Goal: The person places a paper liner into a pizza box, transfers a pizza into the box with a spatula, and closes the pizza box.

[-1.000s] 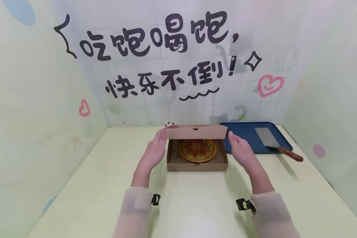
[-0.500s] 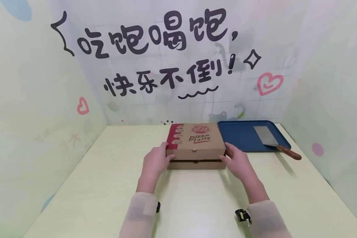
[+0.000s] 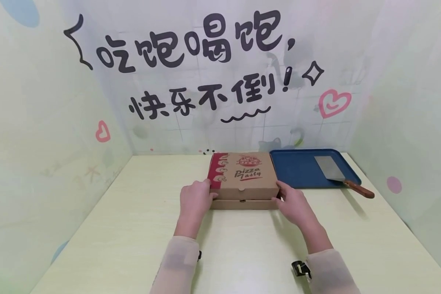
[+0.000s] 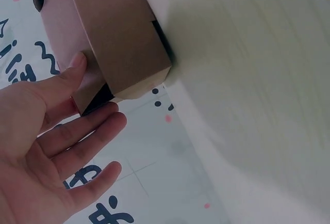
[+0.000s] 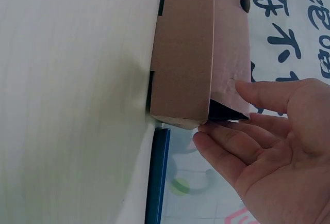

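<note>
A brown cardboard pizza box (image 3: 242, 175) with a red strip and "Pizza Tasty" print sits at the back middle of the table. Its lid is down over the base, with a strip of the base's front wall (image 3: 244, 205) showing below it. My left hand (image 3: 194, 200) pinches the lid's front left corner, thumb on the front flap (image 4: 62, 22) and fingers along the side. At the front right corner, my right hand (image 3: 295, 204) holds the lid the same way, its thumb on the flap (image 5: 229, 38). The pizza inside is hidden.
A blue tray (image 3: 292, 169) lies behind and to the right of the box. On it rests a metal spatula (image 3: 330, 167), its wooden handle (image 3: 360, 189) jutting over the tray's front edge. Printed wall sheets (image 3: 206, 134) enclose the pale table (image 3: 242, 253).
The lid, half raised a second ago with the pizza visible, has swung down over the base. Both hands have come down and toward me with it, and the lid has sunk slightly in the last half second.
</note>
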The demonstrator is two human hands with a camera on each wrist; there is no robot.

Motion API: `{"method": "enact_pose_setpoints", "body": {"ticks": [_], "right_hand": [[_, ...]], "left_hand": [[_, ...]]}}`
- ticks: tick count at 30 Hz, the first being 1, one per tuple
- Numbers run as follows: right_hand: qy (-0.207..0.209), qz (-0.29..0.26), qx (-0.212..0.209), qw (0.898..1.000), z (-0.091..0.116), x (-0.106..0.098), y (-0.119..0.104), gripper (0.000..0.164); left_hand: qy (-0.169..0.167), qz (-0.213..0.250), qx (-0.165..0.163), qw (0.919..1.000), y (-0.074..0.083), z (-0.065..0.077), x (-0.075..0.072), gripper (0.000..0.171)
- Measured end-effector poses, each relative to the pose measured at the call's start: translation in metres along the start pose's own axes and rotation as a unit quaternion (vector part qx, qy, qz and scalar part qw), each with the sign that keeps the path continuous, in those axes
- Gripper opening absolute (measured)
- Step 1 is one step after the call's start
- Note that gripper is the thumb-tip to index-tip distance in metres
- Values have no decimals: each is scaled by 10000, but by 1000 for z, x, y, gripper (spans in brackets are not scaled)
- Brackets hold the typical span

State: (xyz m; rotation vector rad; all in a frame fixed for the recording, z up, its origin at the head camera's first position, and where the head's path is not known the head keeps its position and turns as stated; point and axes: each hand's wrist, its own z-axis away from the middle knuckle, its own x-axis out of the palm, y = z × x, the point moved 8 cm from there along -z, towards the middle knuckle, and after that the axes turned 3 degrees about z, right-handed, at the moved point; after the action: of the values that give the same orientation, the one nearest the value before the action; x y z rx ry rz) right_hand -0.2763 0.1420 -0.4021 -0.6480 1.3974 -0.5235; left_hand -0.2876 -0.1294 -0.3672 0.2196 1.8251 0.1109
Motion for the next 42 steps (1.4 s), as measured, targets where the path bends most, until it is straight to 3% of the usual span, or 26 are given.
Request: {"method": "enact_pose_setpoints", "body": {"ticks": [6, 10, 13, 18, 21, 27, 42], "right_hand": [[-211, 94, 51, 9997, 4, 4, -1, 69], [-207, 220, -26, 9995, 8, 0, -3, 68], [-110, 366, -325, 9987, 10, -3, -10, 66], [-205, 760, -968, 9922, 14, 3, -28, 64], [-307, 1082, -1146, 9870, 16, 8, -35, 68], [-622, 1410, -1072, 9822, 19, 18, -41, 72], [-868, 1537, -867, 9805, 22, 29, -34, 73]], "left_hand": [[-229, -93, -160, 9996, -2, 3, 10, 40], [-387, 158, -245, 9988, -3, 5, 10, 40], [-452, 385, -254, 9979, -3, 7, 8, 45], [-695, 581, 80, 9959, 6, 10, 9, 65], [-842, 618, 348, 9939, 15, 13, 11, 70], [-1211, 706, 506, 9888, 26, 19, 21, 66], [-1223, 992, 487, 9863, 30, 24, 24, 58]]}}
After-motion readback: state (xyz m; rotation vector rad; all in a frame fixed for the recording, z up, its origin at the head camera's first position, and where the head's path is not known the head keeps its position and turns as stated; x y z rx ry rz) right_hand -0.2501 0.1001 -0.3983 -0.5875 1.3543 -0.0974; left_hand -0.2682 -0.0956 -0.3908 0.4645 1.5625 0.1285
